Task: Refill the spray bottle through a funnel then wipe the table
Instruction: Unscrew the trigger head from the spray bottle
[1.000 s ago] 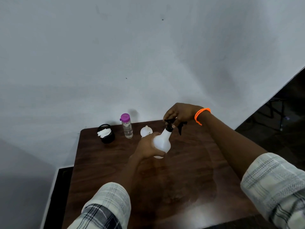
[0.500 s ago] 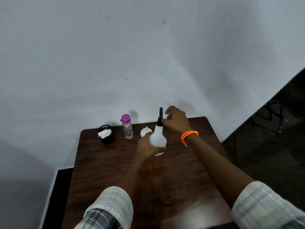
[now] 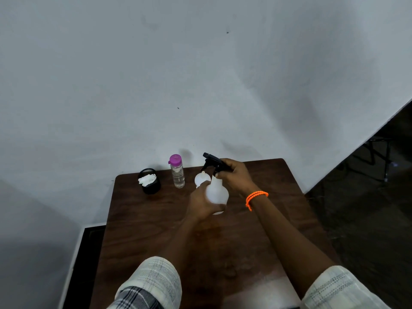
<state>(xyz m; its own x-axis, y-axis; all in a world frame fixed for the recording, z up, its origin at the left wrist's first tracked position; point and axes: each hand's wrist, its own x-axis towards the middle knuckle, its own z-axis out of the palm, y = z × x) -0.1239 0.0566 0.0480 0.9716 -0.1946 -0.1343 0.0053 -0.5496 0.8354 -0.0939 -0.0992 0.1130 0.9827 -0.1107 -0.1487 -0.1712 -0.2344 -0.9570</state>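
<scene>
- Spray bottle (image 3: pixel 217 194): white, round body, upright, mid-table toward far edge.
- Left hand (image 3: pixel 201 205): fingers curled round bottle body, gripping.
- Right hand (image 3: pixel 234 178): fingers wrapped on black trigger head (image 3: pixel 213 162) at bottle neck; orange wristband (image 3: pixel 256 197).
- Funnel (image 3: pixel 201 179): white, just behind bottle, partly hidden.
- Water bottle (image 3: pixel 177 171): clear w/ purple cap, upright, left of funnel.
- Black cup (image 3: pixel 149 182): holds white cloth (image 3: pixel 147 179), far-left.
- Table (image 3: pixel 145 230): dark wood, against white wall.

I see left sleeve (image 3: pixel 153 284): pale checked weave, dark plaid band at 7 o'clock, pushed up the arm | right sleeve (image 3: pixel 341 288): same pale check at 5 o'clock | right wrist: orange beaded bracelet (image 3: pixel 256 196), double loop | forearms bare
</scene>
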